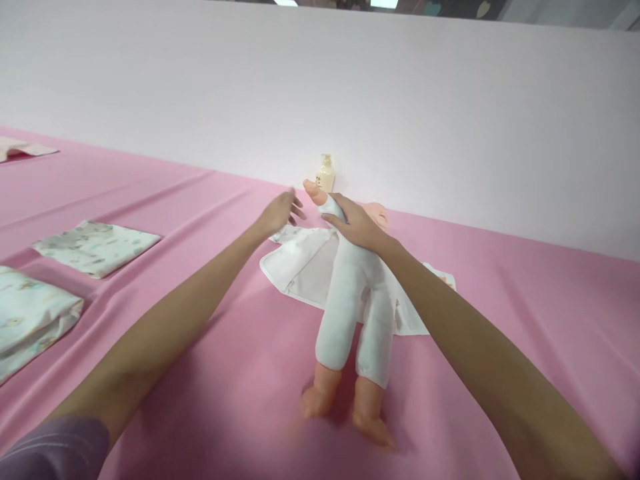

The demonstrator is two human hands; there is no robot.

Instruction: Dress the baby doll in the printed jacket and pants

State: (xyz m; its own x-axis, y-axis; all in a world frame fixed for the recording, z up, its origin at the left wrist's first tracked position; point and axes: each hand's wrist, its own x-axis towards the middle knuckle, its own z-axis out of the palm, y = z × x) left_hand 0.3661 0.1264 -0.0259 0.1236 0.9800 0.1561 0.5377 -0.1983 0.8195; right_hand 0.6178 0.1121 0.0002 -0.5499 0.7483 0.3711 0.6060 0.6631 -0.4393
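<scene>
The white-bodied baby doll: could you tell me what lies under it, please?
A white fabric garment lies spread open under it on the pink sheet; its middle is hidden by the doll.

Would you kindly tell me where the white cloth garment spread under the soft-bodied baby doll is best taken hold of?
Pinch the white cloth garment at its left flap's edge, coming from the left with the left hand: that flap lies flat and uncovered, while the baby doll pins the middle.

wall: plain white panel | surface: pink sheet, lightly creased | light: ceiling lamps at top edge
</scene>
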